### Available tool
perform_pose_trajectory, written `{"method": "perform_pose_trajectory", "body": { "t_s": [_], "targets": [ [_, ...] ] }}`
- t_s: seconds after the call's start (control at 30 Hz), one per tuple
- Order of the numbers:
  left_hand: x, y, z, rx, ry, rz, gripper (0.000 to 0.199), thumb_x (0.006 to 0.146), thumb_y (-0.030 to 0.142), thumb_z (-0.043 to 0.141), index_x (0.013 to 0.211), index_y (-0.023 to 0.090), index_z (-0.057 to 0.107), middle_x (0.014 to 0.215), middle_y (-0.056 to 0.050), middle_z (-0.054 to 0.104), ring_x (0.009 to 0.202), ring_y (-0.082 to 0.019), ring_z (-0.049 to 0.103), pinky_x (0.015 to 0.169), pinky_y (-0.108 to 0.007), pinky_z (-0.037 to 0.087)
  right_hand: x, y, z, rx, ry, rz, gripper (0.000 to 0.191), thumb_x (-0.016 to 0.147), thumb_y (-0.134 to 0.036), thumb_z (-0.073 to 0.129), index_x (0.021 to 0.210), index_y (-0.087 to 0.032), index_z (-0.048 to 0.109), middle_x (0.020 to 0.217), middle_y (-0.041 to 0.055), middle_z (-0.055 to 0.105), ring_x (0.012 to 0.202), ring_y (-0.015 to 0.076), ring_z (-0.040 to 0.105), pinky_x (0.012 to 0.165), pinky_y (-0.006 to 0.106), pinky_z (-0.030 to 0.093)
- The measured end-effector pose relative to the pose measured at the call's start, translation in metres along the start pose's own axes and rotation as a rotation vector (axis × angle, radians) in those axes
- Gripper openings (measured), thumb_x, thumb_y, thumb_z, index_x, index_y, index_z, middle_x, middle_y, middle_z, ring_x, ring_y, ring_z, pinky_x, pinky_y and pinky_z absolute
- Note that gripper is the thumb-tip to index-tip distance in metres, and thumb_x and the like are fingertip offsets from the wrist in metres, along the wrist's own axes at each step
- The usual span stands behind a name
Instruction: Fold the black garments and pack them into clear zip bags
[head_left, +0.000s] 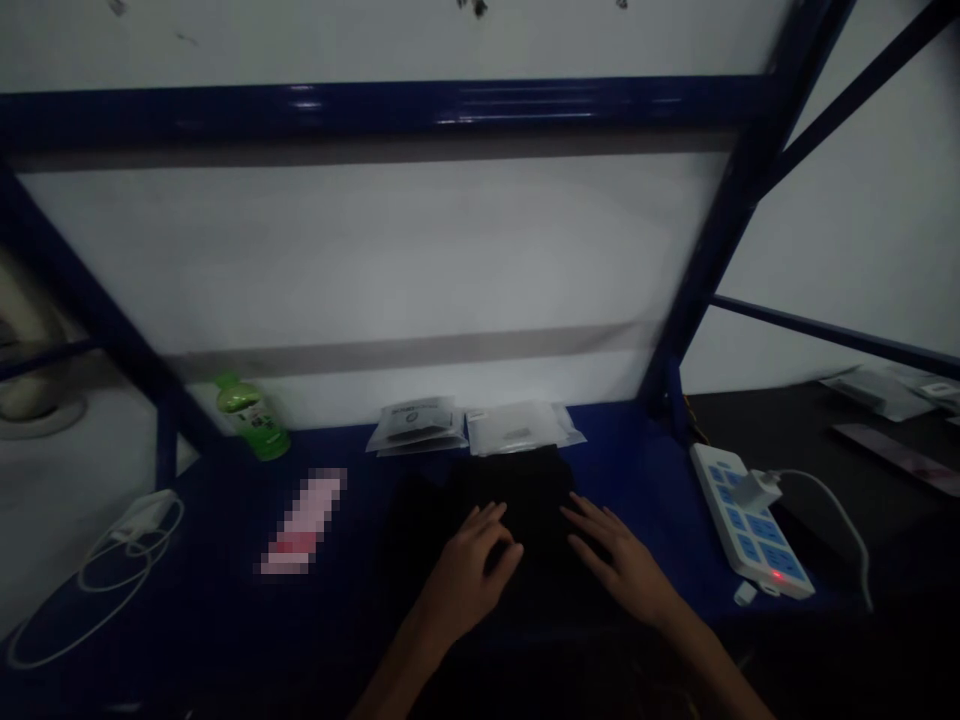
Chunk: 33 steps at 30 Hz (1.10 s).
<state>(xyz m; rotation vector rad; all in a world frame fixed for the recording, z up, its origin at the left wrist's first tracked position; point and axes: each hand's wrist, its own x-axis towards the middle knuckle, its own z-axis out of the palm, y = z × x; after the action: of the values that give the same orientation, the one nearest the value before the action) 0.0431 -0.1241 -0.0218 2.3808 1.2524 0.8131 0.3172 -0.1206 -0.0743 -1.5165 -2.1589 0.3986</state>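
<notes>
Centrally, near the front of the blue counter point(619, 455), lies the black cloth point(517, 490), so dark that its folds and near edge are hard to make out. Both hands are over it. The left hand point(476, 560) has its fingers bent slightly and its thumb held apart, with nothing visible in its grasp; the right hand point(615, 560) is loose and spread, its fingertips at the cloth's right side, gripping nothing. How firmly either presses cannot be told.

Just behind the cloth, two clear packets lie side by side: the left packet point(420, 425) has dark contents and print, the right packet point(517, 428) looks pale. Left of the cloth is a pink item point(306, 520), blurred into squares. Beyond it, a green bottle point(255, 425) stands near the wall point(375, 250). A white cable point(84, 580) loops at the far left.

To the right, a white power strip point(757, 530) with blue sockets and a red light carries a charger point(756, 492), its cord point(844, 508) curving rightward. A blue frame point(375, 108) crosses above.
</notes>
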Motion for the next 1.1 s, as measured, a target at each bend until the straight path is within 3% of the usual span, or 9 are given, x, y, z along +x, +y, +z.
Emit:
{"method": "perform_pose_trajectory", "body": {
  "t_s": [0.13,0.2,0.27,0.37,0.67,0.83,0.9,0.97,1.1],
  "targets": [
    [0.0,-0.018,-0.018,0.014,0.26,-0.215,0.023,0.096,0.039,0.048,0.099,0.022,0.062,0.108,-0.007,0.069,0.106,-0.023,0.064,0.095,-0.038,0.049,-0.001,0.001,0.001,-0.008,0.008,0.003,0.047,0.099,-0.048,0.042,0.143,-0.033,0.046,0.155,0.0028,0.036,0.142,0.0241,0.034,0.119,0.052,0.026],
    [0.0,-0.029,-0.023,0.076,0.251,-0.383,0.029,0.091,0.045,0.053,0.096,0.019,0.063,0.095,-0.009,0.068,0.093,-0.025,0.065,0.083,-0.038,0.051,-0.001,0.002,0.002,-0.008,0.014,-0.001,0.047,0.099,-0.048,0.042,0.143,-0.033,0.046,0.155,0.0031,0.036,0.142,0.0249,0.034,0.118,0.053,0.027],
    [-0.001,-0.038,-0.025,0.089,0.139,-0.492,0.033,0.088,0.049,0.056,0.092,0.018,0.064,0.091,-0.009,0.067,0.089,-0.026,0.065,0.078,-0.038,0.05,-0.001,0.004,0.004,-0.01,0.018,-0.004,0.047,0.099,-0.048,0.043,0.143,-0.033,0.046,0.155,0.0031,0.036,0.142,0.0254,0.035,0.118,0.053,0.027],
    [-0.002,-0.043,-0.021,0.064,0.059,-0.525,0.028,0.087,0.045,0.056,0.086,0.018,0.063,0.09,-0.009,0.067,0.088,-0.025,0.064,0.076,-0.034,0.048,-0.001,0.005,0.005,-0.009,0.02,-0.008,0.047,0.098,-0.048,0.043,0.143,-0.033,0.046,0.155,0.0026,0.036,0.142,0.0254,0.034,0.118,0.054,0.027],
    [0.026,-0.019,-0.014,-0.139,0.333,-0.576,0.012,0.085,0.034,0.058,0.085,0.022,0.058,0.085,-0.003,0.069,0.081,-0.02,0.067,0.072,-0.028,0.046,-0.005,-0.005,-0.007,0.138,0.07,0.082,0.051,0.1,-0.05,0.038,0.149,-0.035,0.035,0.158,-0.0006,0.029,0.143,0.022,0.031,0.118,0.048,0.028],
    [0.053,0.018,0.02,-0.164,0.486,-0.455,0.016,0.091,0.038,0.055,0.099,0.024,0.054,0.089,-0.004,0.069,0.084,-0.022,0.069,0.075,-0.031,0.05,-0.03,0.02,-0.006,-0.042,0.161,0.161,0.052,0.099,-0.05,0.036,0.145,-0.026,0.044,0.152,0.0056,0.042,0.144,0.0256,0.03,0.118,0.054,0.025],
    [0.056,0.033,0.04,-0.127,0.418,-0.323,0.018,0.093,0.035,0.052,0.107,0.024,0.053,0.101,-0.006,0.07,0.097,-0.024,0.068,0.087,-0.037,0.051,-0.043,0.034,-0.001,-0.159,0.172,0.167,0.054,0.098,-0.05,0.039,0.144,-0.023,0.046,0.15,0.0082,0.045,0.144,0.0281,0.03,0.116,0.057,0.027],
    [0.053,0.045,0.059,-0.034,0.277,-0.186,0.025,0.093,0.032,0.053,0.117,0.025,0.053,0.12,-0.008,0.067,0.119,-0.029,0.059,0.105,-0.051,0.041,-0.053,0.044,0.004,-0.232,0.176,0.152,0.053,0.098,-0.048,0.038,0.144,-0.023,0.046,0.15,0.0077,0.045,0.143,0.0282,0.031,0.115,0.057,0.029],
    [0.038,0.053,0.081,0.137,0.063,-0.051,0.039,0.095,0.038,0.049,0.131,0.024,0.051,0.146,-0.008,0.049,0.141,-0.036,0.035,0.115,-0.064,0.022,-0.062,0.047,0.011,-0.308,0.196,0.125,0.052,0.099,-0.045,0.037,0.145,-0.023,0.044,0.15,0.007,0.044,0.143,0.0275,0.033,0.114,0.056,0.031]
  ]
}}
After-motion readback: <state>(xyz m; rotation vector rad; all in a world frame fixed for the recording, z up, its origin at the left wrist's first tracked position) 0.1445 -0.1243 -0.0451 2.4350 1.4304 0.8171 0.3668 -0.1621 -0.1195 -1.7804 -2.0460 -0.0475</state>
